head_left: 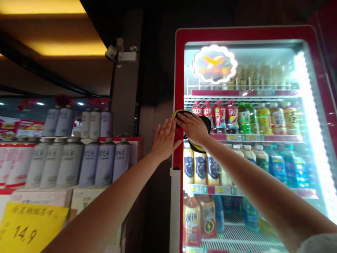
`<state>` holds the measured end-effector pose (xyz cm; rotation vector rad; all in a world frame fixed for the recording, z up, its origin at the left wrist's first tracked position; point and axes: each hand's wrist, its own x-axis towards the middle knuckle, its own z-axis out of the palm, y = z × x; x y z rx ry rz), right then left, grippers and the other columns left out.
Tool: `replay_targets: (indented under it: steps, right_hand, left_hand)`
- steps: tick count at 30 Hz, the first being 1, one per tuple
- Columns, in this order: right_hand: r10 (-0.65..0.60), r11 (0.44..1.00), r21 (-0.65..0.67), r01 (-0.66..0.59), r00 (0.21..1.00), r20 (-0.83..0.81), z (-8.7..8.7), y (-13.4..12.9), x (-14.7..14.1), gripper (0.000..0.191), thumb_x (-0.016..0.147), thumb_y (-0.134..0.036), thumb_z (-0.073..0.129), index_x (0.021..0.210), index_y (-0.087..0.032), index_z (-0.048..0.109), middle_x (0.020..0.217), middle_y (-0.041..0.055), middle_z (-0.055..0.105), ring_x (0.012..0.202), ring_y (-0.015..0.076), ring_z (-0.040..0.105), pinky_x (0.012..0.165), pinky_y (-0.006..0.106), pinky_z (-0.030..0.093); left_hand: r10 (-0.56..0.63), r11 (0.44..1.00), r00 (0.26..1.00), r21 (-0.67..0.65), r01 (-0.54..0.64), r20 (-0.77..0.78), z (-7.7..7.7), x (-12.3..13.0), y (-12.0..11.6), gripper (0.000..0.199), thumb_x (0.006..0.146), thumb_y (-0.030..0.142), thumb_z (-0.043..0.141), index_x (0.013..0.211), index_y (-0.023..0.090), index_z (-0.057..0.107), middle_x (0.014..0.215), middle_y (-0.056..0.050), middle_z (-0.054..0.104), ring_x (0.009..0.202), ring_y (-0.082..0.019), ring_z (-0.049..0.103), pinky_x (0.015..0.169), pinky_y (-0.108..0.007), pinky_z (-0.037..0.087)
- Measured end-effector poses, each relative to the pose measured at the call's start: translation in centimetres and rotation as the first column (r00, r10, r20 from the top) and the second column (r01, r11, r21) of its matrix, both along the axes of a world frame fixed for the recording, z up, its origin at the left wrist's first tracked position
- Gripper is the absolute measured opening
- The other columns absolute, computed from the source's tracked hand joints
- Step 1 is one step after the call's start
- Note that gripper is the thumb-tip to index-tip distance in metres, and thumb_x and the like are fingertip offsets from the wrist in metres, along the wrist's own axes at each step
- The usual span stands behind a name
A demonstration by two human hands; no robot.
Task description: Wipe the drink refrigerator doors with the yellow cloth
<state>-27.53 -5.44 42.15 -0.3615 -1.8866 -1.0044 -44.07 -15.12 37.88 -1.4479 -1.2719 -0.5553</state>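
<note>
A black and yellow cloth [198,147] lies against the left part of the glass door and the red frame [179,77] of a lit drinks fridge. My right hand [191,127] presses flat on this cloth, its fingers pointing left and up. Beside it, my left hand [164,140] rests at the outer left edge of the red frame, fingers stretched upward and thumb apart, holding nothing. Its fingertips come close to those of my right hand. Bottles [219,116] stand on shelves behind the glass.
Left of the fridge, rows of grey and purple canisters [91,163] stand on boxes, with a yellow price sign [31,226] below. A dark wall strip [158,84] separates them from the fridge. An emergency light [127,56] hangs high on the pillar.
</note>
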Motion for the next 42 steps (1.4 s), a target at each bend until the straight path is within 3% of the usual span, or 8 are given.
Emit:
replay_targets:
  steps: [4, 8, 12, 16, 23, 31, 38, 42]
  right_hand:
    - [0.013, 0.999, 0.029, -0.014, 0.999, 0.038, -0.2, 0.3, 1.1, 0.051, 0.102, -0.020, 0.044, 0.152, -0.028, 0.051, 0.161, 0.0034, 0.046, 0.146, 0.0278, 0.044, 0.121, 0.051, 0.033]
    - [-0.011, 0.999, -0.040, 0.004, 0.981, -0.195, 1.0, 1.4, 2.6, 0.051, 0.102, -0.021, 0.043, 0.152, -0.025, 0.051, 0.162, 0.0067, 0.045, 0.146, 0.0292, 0.044, 0.122, 0.052, 0.032]
    - [-0.083, 0.991, -0.130, 0.039, 0.930, -0.357, -1.9, 1.7, 3.0, 0.056, 0.100, -0.018, 0.041, 0.156, -0.022, 0.045, 0.163, 0.0106, 0.042, 0.148, 0.0319, 0.041, 0.121, 0.056, 0.031]
    - [-0.099, 0.989, -0.130, 0.070, 0.966, -0.240, -4.3, 1.3, 2.7, 0.057, 0.100, -0.018, 0.041, 0.158, -0.022, 0.042, 0.166, 0.0095, 0.036, 0.151, 0.0295, 0.036, 0.125, 0.053, 0.027]
    - [-0.093, 0.991, -0.119, 0.057, 0.943, -0.319, 0.4, 2.9, 5.7, 0.054, 0.102, -0.023, 0.040, 0.155, -0.027, 0.045, 0.164, 0.0050, 0.042, 0.149, 0.0270, 0.039, 0.124, 0.052, 0.029]
    - [-0.223, 0.967, -0.208, 0.147, 0.885, -0.408, -5.8, 3.7, 7.7, 0.054, 0.104, -0.024, 0.034, 0.158, -0.022, 0.041, 0.165, 0.0088, 0.038, 0.150, 0.0308, 0.039, 0.122, 0.056, 0.033]
    - [-0.269, 0.956, -0.212, 0.204, 0.898, -0.349, -0.3, 4.5, 10.2, 0.054, 0.105, -0.024, 0.032, 0.159, -0.023, 0.039, 0.167, 0.0064, 0.036, 0.152, 0.0261, 0.036, 0.125, 0.050, 0.030]
    - [-0.278, 0.953, -0.246, 0.177, 0.835, -0.475, -2.0, 5.8, 12.0, 0.055, 0.105, -0.024, 0.030, 0.159, -0.021, 0.039, 0.165, 0.0107, 0.038, 0.151, 0.0294, 0.037, 0.122, 0.055, 0.034]
  left_hand:
    - [0.013, 1.000, 1.000, -0.017, -0.012, 0.007, -0.1, 0.7, 0.3, 0.078, 0.101, 0.048, 0.043, 0.161, 0.002, 0.021, 0.169, -0.023, 0.022, 0.159, -0.033, 0.015, 0.128, -0.055, 0.016]
    - [0.031, 0.999, 0.999, -0.033, -0.030, 0.025, 0.5, 1.5, 0.8, 0.075, 0.102, 0.050, 0.040, 0.160, 0.003, 0.025, 0.169, -0.024, 0.020, 0.159, -0.035, 0.015, 0.127, -0.059, 0.018]
    - [0.019, 0.999, 0.999, -0.042, -0.018, 0.026, -0.1, 1.5, 0.8, 0.075, 0.102, 0.050, 0.040, 0.160, 0.005, 0.026, 0.169, -0.024, 0.022, 0.158, -0.036, 0.019, 0.125, -0.061, 0.019]
    - [-0.043, 0.999, 0.999, 0.009, 0.043, -0.017, -0.3, 1.7, 1.4, 0.074, 0.101, 0.046, 0.042, 0.162, 0.009, 0.023, 0.169, -0.022, 0.022, 0.159, -0.034, 0.014, 0.127, -0.061, 0.014]
    - [-0.128, 0.992, 0.992, -0.010, 0.128, -0.016, 1.5, 5.3, 4.2, 0.074, 0.101, 0.042, 0.044, 0.163, 0.009, 0.021, 0.171, -0.020, 0.016, 0.160, -0.033, 0.011, 0.128, -0.058, 0.014]
    - [-0.162, 0.986, 0.987, -0.051, 0.161, -0.016, 0.3, 5.3, 4.8, 0.076, 0.099, 0.042, 0.051, 0.162, 0.010, 0.022, 0.171, -0.021, 0.017, 0.160, -0.034, 0.012, 0.127, -0.059, 0.017]
    - [-0.201, 0.980, 0.977, -0.011, 0.201, -0.066, 0.9, 8.2, 6.3, 0.076, 0.099, 0.039, 0.053, 0.162, 0.011, 0.024, 0.171, -0.018, 0.016, 0.160, -0.034, 0.010, 0.128, -0.058, 0.012]
    - [-0.225, 0.974, 0.973, -0.009, 0.224, -0.061, 0.3, 9.2, 7.0, 0.079, 0.098, 0.039, 0.055, 0.163, 0.012, 0.021, 0.171, -0.018, 0.015, 0.160, -0.033, 0.010, 0.129, -0.058, 0.011]
